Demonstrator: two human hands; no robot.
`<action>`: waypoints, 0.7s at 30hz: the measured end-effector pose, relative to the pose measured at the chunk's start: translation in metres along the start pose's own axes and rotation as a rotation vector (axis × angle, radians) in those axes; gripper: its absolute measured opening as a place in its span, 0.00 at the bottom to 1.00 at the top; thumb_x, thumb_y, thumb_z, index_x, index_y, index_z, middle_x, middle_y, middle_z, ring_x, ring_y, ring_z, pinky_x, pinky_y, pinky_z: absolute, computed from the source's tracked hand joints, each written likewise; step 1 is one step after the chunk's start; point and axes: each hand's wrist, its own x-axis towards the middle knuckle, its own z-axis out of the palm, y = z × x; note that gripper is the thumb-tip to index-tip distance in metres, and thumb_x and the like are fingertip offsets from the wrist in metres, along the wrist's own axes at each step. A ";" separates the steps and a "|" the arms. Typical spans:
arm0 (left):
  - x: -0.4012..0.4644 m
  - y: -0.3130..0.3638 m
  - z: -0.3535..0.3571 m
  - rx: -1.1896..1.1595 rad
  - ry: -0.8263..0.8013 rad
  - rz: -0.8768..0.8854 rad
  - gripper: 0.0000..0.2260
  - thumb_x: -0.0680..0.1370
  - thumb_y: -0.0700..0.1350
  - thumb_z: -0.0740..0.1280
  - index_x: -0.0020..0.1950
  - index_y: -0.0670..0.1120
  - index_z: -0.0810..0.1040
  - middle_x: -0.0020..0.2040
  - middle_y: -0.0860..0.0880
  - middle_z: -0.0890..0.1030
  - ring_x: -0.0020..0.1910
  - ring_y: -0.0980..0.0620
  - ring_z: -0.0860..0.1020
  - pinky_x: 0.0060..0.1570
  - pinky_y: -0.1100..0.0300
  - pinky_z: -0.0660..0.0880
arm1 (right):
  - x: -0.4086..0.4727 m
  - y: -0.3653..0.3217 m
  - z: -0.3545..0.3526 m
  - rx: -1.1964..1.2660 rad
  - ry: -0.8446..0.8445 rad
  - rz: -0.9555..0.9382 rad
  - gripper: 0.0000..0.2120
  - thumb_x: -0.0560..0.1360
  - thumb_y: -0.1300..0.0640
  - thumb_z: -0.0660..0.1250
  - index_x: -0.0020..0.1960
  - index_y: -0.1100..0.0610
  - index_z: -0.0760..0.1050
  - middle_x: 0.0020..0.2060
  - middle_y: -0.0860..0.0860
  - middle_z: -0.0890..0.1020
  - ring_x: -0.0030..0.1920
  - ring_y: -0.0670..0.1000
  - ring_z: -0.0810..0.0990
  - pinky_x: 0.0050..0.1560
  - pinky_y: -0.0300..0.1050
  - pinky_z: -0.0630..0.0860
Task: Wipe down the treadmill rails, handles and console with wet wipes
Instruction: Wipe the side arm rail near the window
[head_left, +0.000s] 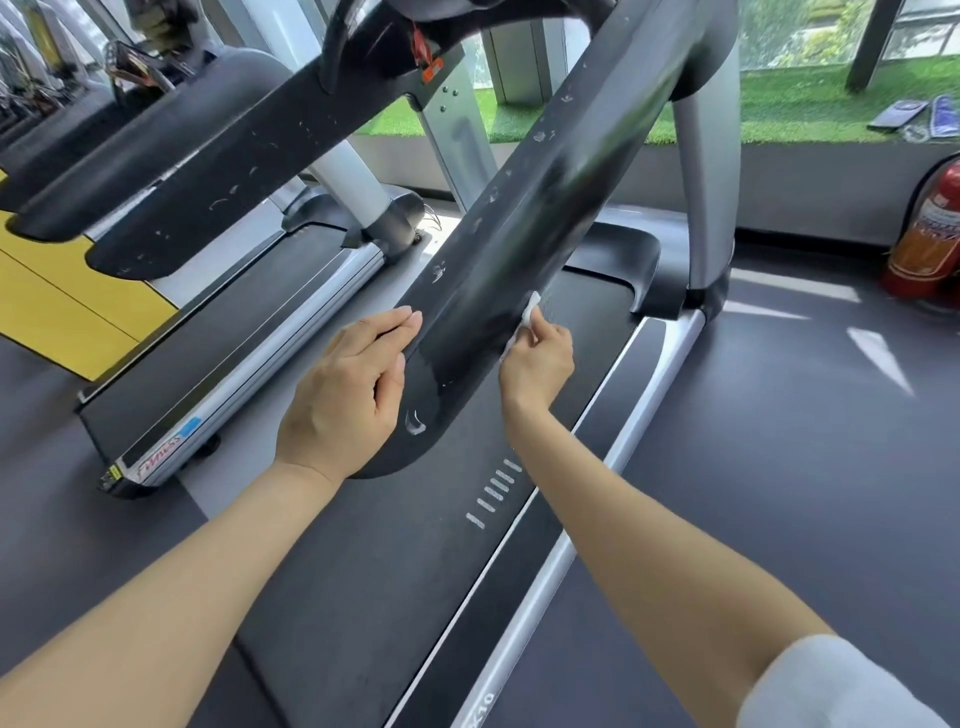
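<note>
The black handrail (498, 291) is steadied by the straight-fingered left hand (345, 384) while a wet wipe (522, 322) is pinched against its edge by the right hand (537, 364).

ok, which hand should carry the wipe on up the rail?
Right. The right hand already pinches the wet wipe against the black rail. The left hand holds no wipe and only rests on the rail's other edge, steadying it.
</note>
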 end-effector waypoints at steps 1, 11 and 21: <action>0.000 0.000 0.000 -0.001 0.000 0.001 0.18 0.79 0.42 0.56 0.67 0.45 0.75 0.64 0.50 0.76 0.63 0.52 0.72 0.62 0.60 0.70 | -0.007 0.001 0.000 0.025 -0.004 0.013 0.13 0.81 0.58 0.59 0.60 0.54 0.79 0.43 0.51 0.72 0.40 0.46 0.71 0.42 0.28 0.62; 0.000 0.000 0.001 0.019 0.007 0.004 0.18 0.79 0.42 0.56 0.67 0.44 0.75 0.65 0.50 0.76 0.63 0.51 0.72 0.61 0.58 0.71 | -0.036 0.020 -0.002 0.166 -0.112 0.195 0.13 0.81 0.51 0.60 0.55 0.54 0.82 0.39 0.53 0.79 0.34 0.40 0.70 0.43 0.34 0.70; 0.000 0.000 0.000 0.033 0.003 0.017 0.18 0.79 0.43 0.56 0.67 0.44 0.75 0.65 0.50 0.75 0.63 0.51 0.72 0.60 0.63 0.69 | -0.055 0.039 0.002 0.197 -0.220 0.305 0.07 0.79 0.59 0.61 0.54 0.58 0.76 0.48 0.50 0.81 0.45 0.45 0.76 0.52 0.41 0.73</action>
